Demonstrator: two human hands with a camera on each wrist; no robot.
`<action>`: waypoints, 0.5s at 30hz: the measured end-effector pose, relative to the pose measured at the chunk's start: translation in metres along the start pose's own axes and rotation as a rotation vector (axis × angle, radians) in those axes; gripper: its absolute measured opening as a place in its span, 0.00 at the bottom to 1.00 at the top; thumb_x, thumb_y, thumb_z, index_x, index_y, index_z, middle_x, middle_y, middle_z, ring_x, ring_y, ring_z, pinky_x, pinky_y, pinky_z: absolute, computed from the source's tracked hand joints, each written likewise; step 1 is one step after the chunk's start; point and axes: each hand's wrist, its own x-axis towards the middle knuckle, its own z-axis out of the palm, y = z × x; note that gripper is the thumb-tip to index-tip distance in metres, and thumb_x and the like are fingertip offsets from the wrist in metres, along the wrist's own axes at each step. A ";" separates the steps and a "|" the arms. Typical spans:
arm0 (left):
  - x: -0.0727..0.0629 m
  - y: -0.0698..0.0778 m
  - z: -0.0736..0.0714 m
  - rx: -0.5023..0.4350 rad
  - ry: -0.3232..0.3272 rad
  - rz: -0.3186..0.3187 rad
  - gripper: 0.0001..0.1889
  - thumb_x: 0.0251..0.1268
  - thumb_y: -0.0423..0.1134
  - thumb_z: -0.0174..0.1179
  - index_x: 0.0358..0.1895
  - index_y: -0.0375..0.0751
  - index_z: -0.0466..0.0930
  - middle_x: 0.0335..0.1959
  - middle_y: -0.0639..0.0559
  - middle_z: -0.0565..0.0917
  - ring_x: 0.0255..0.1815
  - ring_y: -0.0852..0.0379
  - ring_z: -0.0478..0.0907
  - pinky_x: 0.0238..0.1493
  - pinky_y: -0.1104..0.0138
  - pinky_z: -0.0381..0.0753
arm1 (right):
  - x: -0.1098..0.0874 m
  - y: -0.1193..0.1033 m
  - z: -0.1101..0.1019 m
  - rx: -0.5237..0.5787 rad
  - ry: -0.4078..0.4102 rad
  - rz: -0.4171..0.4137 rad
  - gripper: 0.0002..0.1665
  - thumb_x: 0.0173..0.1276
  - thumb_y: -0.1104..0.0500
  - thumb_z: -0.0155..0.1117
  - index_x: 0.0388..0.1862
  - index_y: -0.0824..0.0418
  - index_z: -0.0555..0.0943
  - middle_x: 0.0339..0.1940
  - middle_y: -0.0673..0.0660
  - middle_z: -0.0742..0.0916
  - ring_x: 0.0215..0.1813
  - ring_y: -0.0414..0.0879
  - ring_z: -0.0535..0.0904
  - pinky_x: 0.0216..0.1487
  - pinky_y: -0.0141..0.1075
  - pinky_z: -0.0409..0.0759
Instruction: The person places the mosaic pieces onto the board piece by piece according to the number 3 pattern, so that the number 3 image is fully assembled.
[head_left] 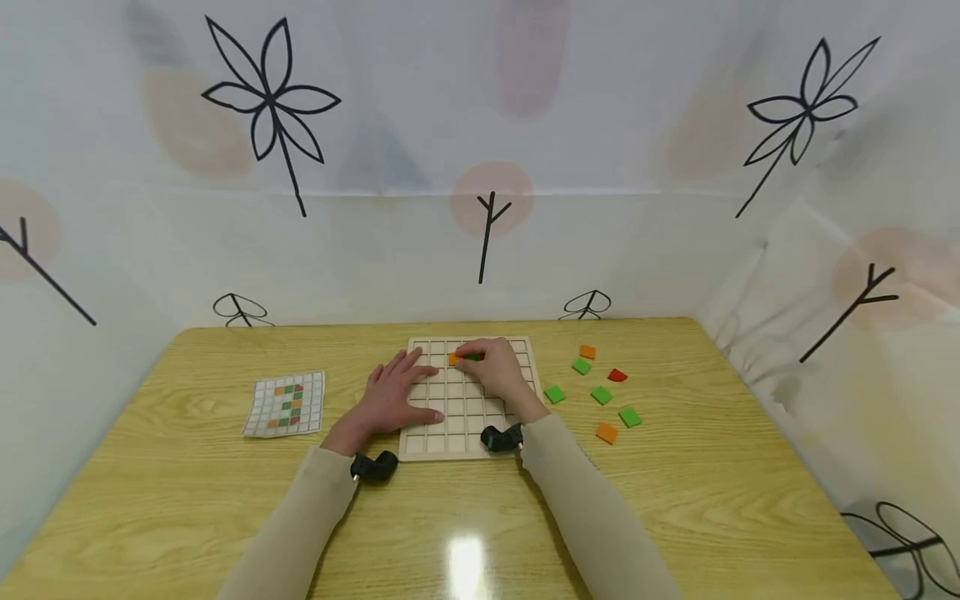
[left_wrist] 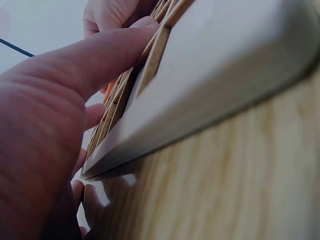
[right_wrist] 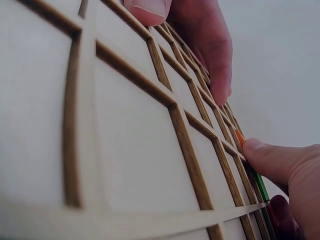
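A pale wooden grid board (head_left: 455, 410) lies on the table under both hands. My left hand (head_left: 393, 398) rests spread on its left side, thumb and fingertips over the squares; in the left wrist view the thumb (left_wrist: 112, 52) lies across the board's edge. Near the board's far edge, my right hand (head_left: 498, 367) pinches an orange square tile (head_left: 453, 359) between thumb and finger. Beside that sits a green tile (head_left: 472, 357), partly hidden by the hand. The right wrist view shows the thumb (right_wrist: 272, 157) by the orange and green tiles, with a bit of red (right_wrist: 272, 215) farther along.
Right of the board lie loose green tiles (head_left: 602, 395), orange tiles (head_left: 607, 432) and a red piece with a rounded side (head_left: 617, 376). To the left is a paper grid card (head_left: 262, 408) with coloured squares. A patterned cloth wall (head_left: 390, 258) stands behind the table.
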 end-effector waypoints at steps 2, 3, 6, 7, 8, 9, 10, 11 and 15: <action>0.000 -0.001 0.001 0.001 0.001 0.000 0.39 0.59 0.60 0.68 0.72 0.48 0.70 0.81 0.42 0.49 0.80 0.39 0.39 0.71 0.35 0.39 | -0.001 -0.002 0.000 0.003 0.001 0.006 0.12 0.65 0.59 0.73 0.47 0.56 0.90 0.53 0.55 0.88 0.57 0.52 0.81 0.59 0.46 0.77; 0.000 -0.001 0.001 0.001 0.001 -0.001 0.39 0.59 0.60 0.68 0.72 0.48 0.70 0.81 0.42 0.49 0.80 0.39 0.39 0.71 0.35 0.39 | -0.001 -0.002 0.000 0.004 0.002 0.009 0.12 0.64 0.59 0.73 0.47 0.56 0.90 0.53 0.55 0.88 0.57 0.52 0.81 0.59 0.46 0.77; 0.000 -0.003 0.001 0.001 0.001 -0.003 0.39 0.59 0.61 0.68 0.72 0.48 0.70 0.81 0.43 0.49 0.81 0.40 0.39 0.71 0.36 0.39 | -0.001 -0.005 0.001 -0.008 0.007 0.012 0.12 0.64 0.59 0.73 0.46 0.56 0.90 0.52 0.55 0.88 0.57 0.52 0.81 0.60 0.46 0.77; 0.000 -0.003 0.002 0.000 0.003 -0.002 0.39 0.59 0.61 0.68 0.72 0.48 0.70 0.81 0.43 0.49 0.81 0.40 0.39 0.71 0.36 0.39 | -0.001 -0.005 0.001 -0.016 0.009 0.014 0.12 0.64 0.59 0.73 0.46 0.56 0.90 0.51 0.54 0.88 0.57 0.52 0.82 0.60 0.46 0.77; 0.000 -0.003 0.002 -0.001 0.001 -0.004 0.40 0.59 0.61 0.68 0.72 0.48 0.70 0.81 0.43 0.49 0.81 0.40 0.39 0.71 0.36 0.39 | -0.001 -0.005 0.001 -0.026 0.011 0.014 0.11 0.64 0.59 0.73 0.46 0.55 0.91 0.51 0.53 0.88 0.57 0.51 0.82 0.60 0.45 0.76; 0.001 -0.003 0.002 -0.001 0.002 -0.002 0.40 0.59 0.61 0.68 0.72 0.48 0.70 0.81 0.43 0.49 0.81 0.40 0.39 0.71 0.36 0.39 | -0.001 -0.005 0.002 -0.036 0.014 0.015 0.11 0.64 0.58 0.74 0.46 0.55 0.91 0.51 0.53 0.89 0.57 0.51 0.82 0.60 0.45 0.76; 0.001 -0.004 0.002 0.001 -0.001 -0.003 0.40 0.59 0.61 0.67 0.72 0.48 0.69 0.81 0.43 0.48 0.81 0.41 0.38 0.71 0.37 0.38 | -0.001 -0.005 0.002 -0.048 0.016 0.012 0.11 0.64 0.58 0.74 0.45 0.55 0.91 0.50 0.53 0.89 0.56 0.51 0.82 0.60 0.45 0.76; 0.001 -0.004 0.002 0.001 -0.003 -0.004 0.40 0.59 0.61 0.67 0.72 0.48 0.69 0.81 0.43 0.48 0.81 0.41 0.38 0.72 0.37 0.38 | -0.001 -0.005 0.002 -0.053 0.018 0.012 0.11 0.63 0.58 0.74 0.45 0.55 0.91 0.50 0.53 0.89 0.56 0.51 0.82 0.60 0.45 0.76; 0.001 -0.003 0.002 -0.004 -0.005 -0.001 0.40 0.59 0.61 0.67 0.72 0.48 0.69 0.81 0.42 0.48 0.81 0.40 0.38 0.71 0.36 0.38 | -0.001 -0.005 0.001 -0.059 0.020 0.012 0.10 0.63 0.58 0.74 0.44 0.56 0.91 0.50 0.53 0.89 0.57 0.51 0.82 0.61 0.45 0.76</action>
